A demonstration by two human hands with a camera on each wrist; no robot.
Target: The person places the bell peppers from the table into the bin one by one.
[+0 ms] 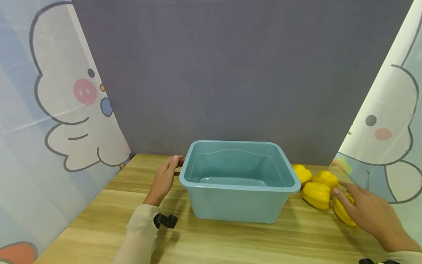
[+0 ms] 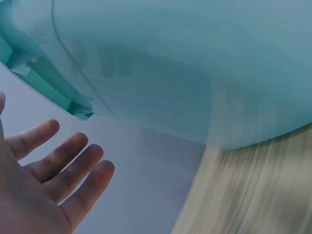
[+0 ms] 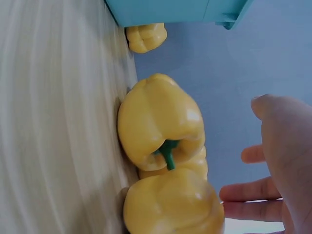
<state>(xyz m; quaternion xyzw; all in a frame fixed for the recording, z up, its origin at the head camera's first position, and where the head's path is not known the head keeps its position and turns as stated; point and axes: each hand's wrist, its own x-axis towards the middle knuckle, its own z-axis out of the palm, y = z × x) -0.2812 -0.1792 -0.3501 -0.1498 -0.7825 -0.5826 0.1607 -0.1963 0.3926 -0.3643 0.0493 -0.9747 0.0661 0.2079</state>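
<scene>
A light-blue plastic bin (image 1: 235, 203) stands on the wooden table, and its inside shows bare in the head view. At its left side my left hand (image 1: 163, 179) is held with fingers extended; in the left wrist view the fingers (image 2: 92, 183) are spread apart near the bin's wall (image 2: 146, 87). Several yellow bell peppers (image 1: 316, 195) lie to the right of the bin. My right hand (image 1: 372, 209) is over the nearest bell pepper (image 1: 343, 212), partly hiding it. One bell pepper with a green stem (image 3: 158, 119) faces the right wrist camera.
The wood-grain table (image 1: 211, 242) ends at a grey backdrop (image 1: 230, 73) behind the bin. Cartoon-printed curtains (image 1: 66, 146) hang at both sides. A black wrist camera (image 1: 166, 220) sits on the left sleeve.
</scene>
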